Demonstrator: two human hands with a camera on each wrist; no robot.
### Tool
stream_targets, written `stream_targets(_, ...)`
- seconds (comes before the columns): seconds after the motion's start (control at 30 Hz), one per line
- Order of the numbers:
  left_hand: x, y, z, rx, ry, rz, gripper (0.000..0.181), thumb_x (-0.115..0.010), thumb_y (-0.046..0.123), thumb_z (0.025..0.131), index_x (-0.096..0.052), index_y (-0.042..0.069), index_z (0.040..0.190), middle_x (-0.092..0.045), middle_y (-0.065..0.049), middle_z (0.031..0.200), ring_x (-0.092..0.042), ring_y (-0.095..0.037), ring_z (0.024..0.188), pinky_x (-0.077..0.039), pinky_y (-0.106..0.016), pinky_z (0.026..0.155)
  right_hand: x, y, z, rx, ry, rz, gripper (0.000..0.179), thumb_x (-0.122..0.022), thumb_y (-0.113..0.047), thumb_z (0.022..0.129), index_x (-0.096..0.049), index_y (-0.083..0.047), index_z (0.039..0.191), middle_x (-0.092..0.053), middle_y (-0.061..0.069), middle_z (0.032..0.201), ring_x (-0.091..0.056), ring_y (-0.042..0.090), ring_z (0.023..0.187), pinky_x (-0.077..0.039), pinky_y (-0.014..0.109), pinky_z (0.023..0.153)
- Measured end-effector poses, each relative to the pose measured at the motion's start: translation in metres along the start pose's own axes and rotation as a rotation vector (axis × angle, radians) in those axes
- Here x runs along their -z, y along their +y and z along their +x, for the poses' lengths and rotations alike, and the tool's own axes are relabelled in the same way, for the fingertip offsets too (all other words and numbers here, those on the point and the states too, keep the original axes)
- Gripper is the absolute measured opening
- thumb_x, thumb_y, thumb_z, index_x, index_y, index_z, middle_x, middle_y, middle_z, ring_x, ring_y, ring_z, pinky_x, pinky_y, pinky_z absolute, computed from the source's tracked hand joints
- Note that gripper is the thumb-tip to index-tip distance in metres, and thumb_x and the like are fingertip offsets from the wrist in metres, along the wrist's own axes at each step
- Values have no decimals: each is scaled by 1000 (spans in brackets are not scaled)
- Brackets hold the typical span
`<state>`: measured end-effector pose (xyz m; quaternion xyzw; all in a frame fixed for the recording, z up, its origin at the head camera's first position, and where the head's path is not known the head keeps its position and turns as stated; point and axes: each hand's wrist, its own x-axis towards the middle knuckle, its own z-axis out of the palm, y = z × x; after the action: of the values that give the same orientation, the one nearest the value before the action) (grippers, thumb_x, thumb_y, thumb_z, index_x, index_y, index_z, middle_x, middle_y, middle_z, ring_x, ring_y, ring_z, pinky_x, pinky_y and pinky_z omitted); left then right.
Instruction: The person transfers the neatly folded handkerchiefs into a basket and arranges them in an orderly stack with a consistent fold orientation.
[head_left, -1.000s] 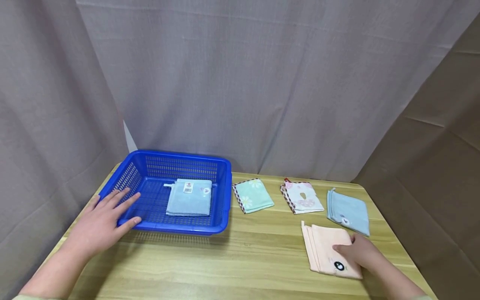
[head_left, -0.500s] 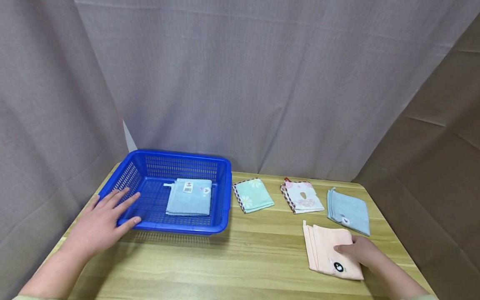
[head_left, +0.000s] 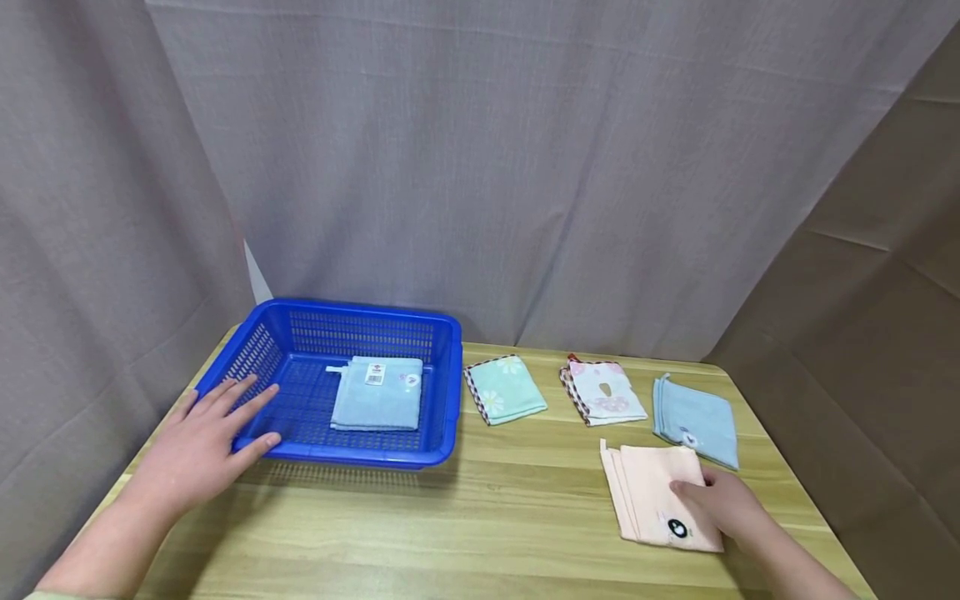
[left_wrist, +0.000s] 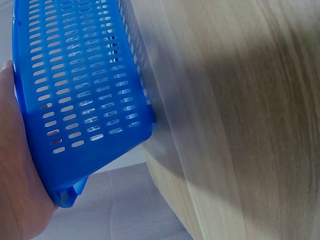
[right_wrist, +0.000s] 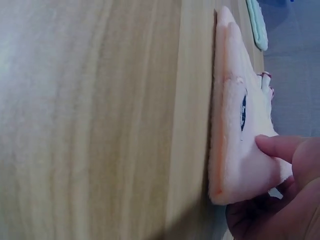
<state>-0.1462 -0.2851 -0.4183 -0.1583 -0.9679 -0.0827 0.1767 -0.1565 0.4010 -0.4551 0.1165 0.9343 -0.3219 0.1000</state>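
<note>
A folded peach towel (head_left: 651, 498) with a round black-and-white patch lies at the right front of the table. My right hand (head_left: 723, 500) pinches its right edge, thumb on top and fingers underneath; the right wrist view shows the towel's folded edge (right_wrist: 225, 150) close over the wood. On the left, my left hand (head_left: 198, 450) rests with spread fingers on the near left corner of a blue plastic basket (head_left: 352, 457). Inside the basket lies a folded light blue towel (head_left: 378, 404) with a white label. The left wrist view shows the basket's slotted side (left_wrist: 85, 85) beside the palm.
Behind the peach towel are a mint green towel (head_left: 510, 392) with flowers, a white-and-pink towel (head_left: 603, 393) with checked trim, and another light blue towel (head_left: 697, 421). The wooden table (head_left: 450, 542) ends at a grey curtain (head_left: 480, 167) behind and a brown cloth (head_left: 885, 333) on the right.
My right hand and the peach towel have shifted very slightly, the towel's far right corner now overlapping the blue towel in view. My left hand keeps its place on the basket.
</note>
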Motion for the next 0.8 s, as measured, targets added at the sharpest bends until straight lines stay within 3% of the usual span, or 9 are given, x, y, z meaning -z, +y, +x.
stream_targets(0.1,0,0,0,1,2,-1,65,-60,56,93,-50,20,146,-46,-19,148,-40,-46,133,-20,-68,109,1,-2,-1,21,23,-52,68,-60,-42,97,-48,14,135,-57,36,122,-60,33,97,-50,43,81)
stream_targets(0.23,-1,-1,-1,-3,11,-2,65,-61,56,92,-51,19,146,-47,-19,148,-41,-46,132,-20,-69,108,2,-5,-2,40,46,-65,66,-58,-43,98,-49,12,134,-56,36,125,-58,36,102,-47,47,85)
stream_targets(0.43,-1,-1,0,-3,12,-2,65,-61,56,92,-51,20,145,-47,-18,148,-41,-45,133,-22,-69,108,1,-4,-5,89,79,-57,64,-54,-45,100,-51,9,134,-61,30,120,-58,31,99,-47,40,82)
stream_targets(0.6,-1,-1,0,-4,9,-1,65,-60,56,93,-50,20,146,-47,-18,148,-41,-45,133,-20,-68,109,0,-2,-7,127,123,-42,57,-50,-44,102,-55,4,131,-66,19,105,-57,23,90,-46,35,77)
stream_targets(0.8,-2,-2,-1,-6,3,4,66,-60,56,93,-50,20,146,-47,-19,147,-41,-46,132,-19,-69,109,-2,-2,-9,116,149,-9,60,-46,-47,103,-54,3,134,-67,12,92,-58,18,81,-47,33,72)
